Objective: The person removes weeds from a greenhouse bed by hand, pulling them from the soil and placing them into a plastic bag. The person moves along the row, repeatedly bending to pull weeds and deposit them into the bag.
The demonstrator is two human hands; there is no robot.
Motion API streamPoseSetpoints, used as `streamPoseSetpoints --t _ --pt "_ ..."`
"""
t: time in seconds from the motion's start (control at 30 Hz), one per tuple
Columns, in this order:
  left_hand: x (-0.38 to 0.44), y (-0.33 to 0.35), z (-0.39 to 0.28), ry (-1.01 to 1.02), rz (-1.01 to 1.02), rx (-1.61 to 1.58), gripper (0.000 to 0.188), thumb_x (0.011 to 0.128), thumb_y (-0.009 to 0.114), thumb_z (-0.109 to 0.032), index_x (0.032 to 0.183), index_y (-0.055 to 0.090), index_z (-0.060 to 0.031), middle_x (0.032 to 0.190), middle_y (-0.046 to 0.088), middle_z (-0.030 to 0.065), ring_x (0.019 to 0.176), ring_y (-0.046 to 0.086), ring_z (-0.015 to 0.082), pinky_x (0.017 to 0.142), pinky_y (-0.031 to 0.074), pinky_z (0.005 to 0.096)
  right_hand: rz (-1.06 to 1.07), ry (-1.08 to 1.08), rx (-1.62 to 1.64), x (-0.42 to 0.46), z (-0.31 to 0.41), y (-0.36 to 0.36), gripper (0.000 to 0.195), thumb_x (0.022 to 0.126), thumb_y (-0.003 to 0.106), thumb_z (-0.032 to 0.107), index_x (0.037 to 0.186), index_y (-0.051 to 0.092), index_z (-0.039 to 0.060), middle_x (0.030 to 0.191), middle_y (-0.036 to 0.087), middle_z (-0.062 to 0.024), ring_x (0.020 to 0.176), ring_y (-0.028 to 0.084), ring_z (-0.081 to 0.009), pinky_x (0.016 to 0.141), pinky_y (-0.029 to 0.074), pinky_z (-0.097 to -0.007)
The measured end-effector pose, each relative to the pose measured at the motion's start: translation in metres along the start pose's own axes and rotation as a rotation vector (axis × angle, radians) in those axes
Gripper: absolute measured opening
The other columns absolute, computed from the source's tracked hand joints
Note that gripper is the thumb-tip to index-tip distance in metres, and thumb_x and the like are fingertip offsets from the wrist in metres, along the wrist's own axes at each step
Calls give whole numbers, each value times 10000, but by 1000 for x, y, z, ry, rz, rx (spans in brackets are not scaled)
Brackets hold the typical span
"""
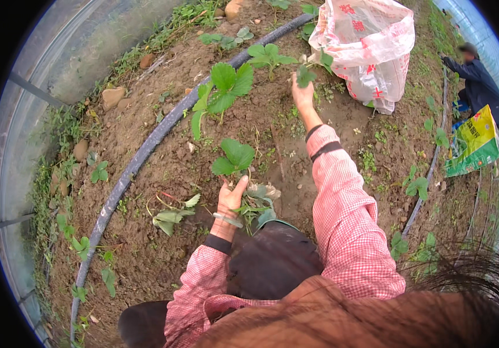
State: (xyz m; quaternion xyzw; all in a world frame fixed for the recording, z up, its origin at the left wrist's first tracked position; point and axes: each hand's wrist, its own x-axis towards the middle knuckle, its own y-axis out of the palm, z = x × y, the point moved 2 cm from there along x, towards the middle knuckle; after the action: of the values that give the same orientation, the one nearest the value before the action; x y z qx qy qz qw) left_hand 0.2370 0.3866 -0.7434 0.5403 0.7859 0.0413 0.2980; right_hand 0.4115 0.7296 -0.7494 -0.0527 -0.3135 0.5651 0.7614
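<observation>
My left hand (pixel 230 198), with a pale bangle at its wrist, is at the base of a strawberry plant (pixel 236 157); whether it grips the stems cannot be told. Limp leaves and weeds (pixel 253 202) lie against its right side. My outstretched right hand (pixel 303 93) holds a few plucked leaves (pixel 305 76) beside a white woven plastic sack (pixel 377 69), which stands open-mouthed on the soil. A wilted, pulled-off strawberry leaf bunch (pixel 169 217) lies on the ground to the left of my left hand. A larger strawberry plant (pixel 223 93) grows farther forward.
A dark irrigation hose (pixel 145 152) curves along the bed at the left, with stones (pixel 113 97) and weeds beyond it by the plastic greenhouse wall (pixel 58 56). At the right, a co-worker in dark clothes (pixel 477 80) crouches near a yellow and green bag (pixel 475 141) and another hose (pixel 438 143).
</observation>
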Motion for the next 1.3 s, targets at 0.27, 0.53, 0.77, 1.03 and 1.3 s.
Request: streamPoseSetpoints --t 0.27,0.53,0.77,1.03,1.3 --pt "-4 11 6 -93 58 -2 445 887 701 -179 1263 543 -3 1112 641 34 946 598 125 830 492 293 415 -601 -408 -25 40 1 300 797 554 69 1074 647 139 1009 602 -89 965 608 -287 795 523 -365" --pt "3 -1 7 -42 49 71 542 875 717 -272 1287 514 15 1134 629 72 963 594 149 850 488 301 429 -628 -606 -5 52 23 187 839 561 121 1008 630 159 983 570 -80 933 638 -266 771 541 -383" --pt "-1 5 4 -88 53 12 461 896 692 -235 1259 537 4 1087 644 56 909 604 130 810 498 286 371 -687 -446 -1 28 17 173 865 523 108 1029 580 108 961 601 -112 919 626 -293 775 530 -390" --pt "3 3 -11 41 13 -35 383 911 677 -215 1221 578 -13 1099 643 49 937 601 136 826 508 304 485 -141 -42 -50 53 -21 217 880 545 48 1093 533 7 924 610 -293 868 594 -463 742 475 -473" --pt "-8 28 -15 95 42 -56 401 823 770 -137 1164 608 -1 1057 664 46 887 624 129 802 515 271 842 -455 -41 -247 140 -100 213 840 512 31 1024 429 -36 952 515 -236 878 583 -447 696 484 -494"
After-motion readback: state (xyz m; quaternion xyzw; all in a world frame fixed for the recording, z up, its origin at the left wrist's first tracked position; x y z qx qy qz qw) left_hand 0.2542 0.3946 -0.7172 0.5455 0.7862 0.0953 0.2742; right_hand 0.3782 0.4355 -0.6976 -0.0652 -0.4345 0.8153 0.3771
